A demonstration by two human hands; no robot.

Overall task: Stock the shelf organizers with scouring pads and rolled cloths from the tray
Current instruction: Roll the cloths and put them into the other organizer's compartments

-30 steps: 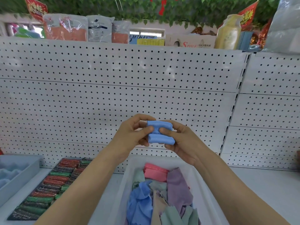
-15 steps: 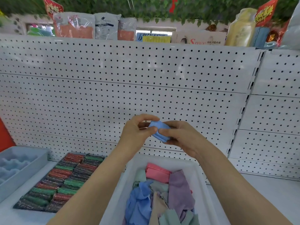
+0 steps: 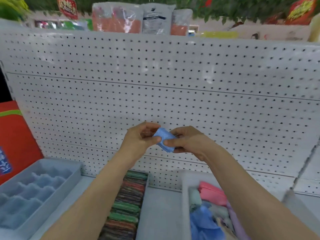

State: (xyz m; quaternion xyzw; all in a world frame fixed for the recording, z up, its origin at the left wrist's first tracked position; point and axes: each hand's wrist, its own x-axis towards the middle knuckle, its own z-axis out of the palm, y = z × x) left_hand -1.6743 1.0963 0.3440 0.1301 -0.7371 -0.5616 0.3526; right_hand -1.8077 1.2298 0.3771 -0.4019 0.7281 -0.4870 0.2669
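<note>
Head view, mid-frame: left hand [image 3: 141, 138] and right hand [image 3: 186, 142] both pinch a rolled blue cloth [image 3: 163, 142], fingers curled round its ends, held in the air before the pegboard. Blue divided organizer [image 3: 37, 189] sits lower left, well apart. Risk: roll loosens in transit if the pinch slackens, then won't seat in a cell.
</note>
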